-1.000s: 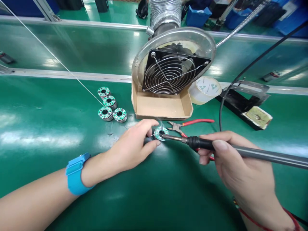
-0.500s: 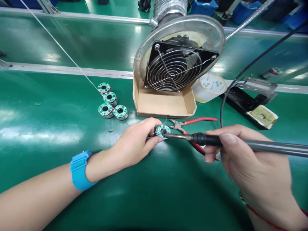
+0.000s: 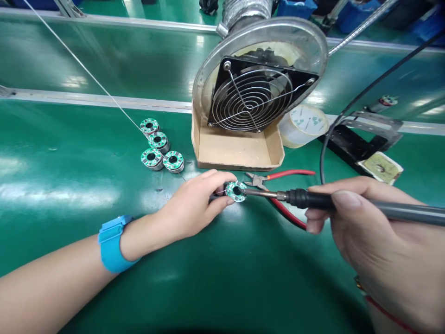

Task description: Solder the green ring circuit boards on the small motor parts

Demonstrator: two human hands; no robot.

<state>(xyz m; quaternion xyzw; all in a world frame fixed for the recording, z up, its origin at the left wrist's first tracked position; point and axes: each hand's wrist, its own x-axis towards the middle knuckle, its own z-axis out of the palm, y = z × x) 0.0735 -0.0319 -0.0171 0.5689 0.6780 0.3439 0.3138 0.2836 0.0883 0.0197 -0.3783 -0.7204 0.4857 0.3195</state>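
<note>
Between the thumb and fingers of my left hand (image 3: 196, 202) is a motor stator with a round green circuit board (image 3: 236, 191), its board face turned toward the right. A thin wire seems to run from my left fingers to the board. My right hand (image 3: 375, 236) grips a soldering iron (image 3: 313, 199) by its dark handle. The iron's tip reaches the right edge of the board; whether it touches I cannot tell. Red-handled cutting pliers (image 3: 259, 181) lie just behind the iron, partly covered by it and my right hand.
Several similar stators (image 3: 157, 140) stand grouped at the left. A fan with a wire guard (image 3: 248, 106) under a metal hood sits over a cardboard tray (image 3: 239, 155). Right of it are a tape roll (image 3: 304, 125) and a soldering iron stand (image 3: 368, 139). The iron's cable (image 3: 328, 139) rises behind.
My right hand and the soldering iron have moved a little to the right, the tip shifting from the board's middle to its right edge. My left hand keeps its hold on the stator.
</note>
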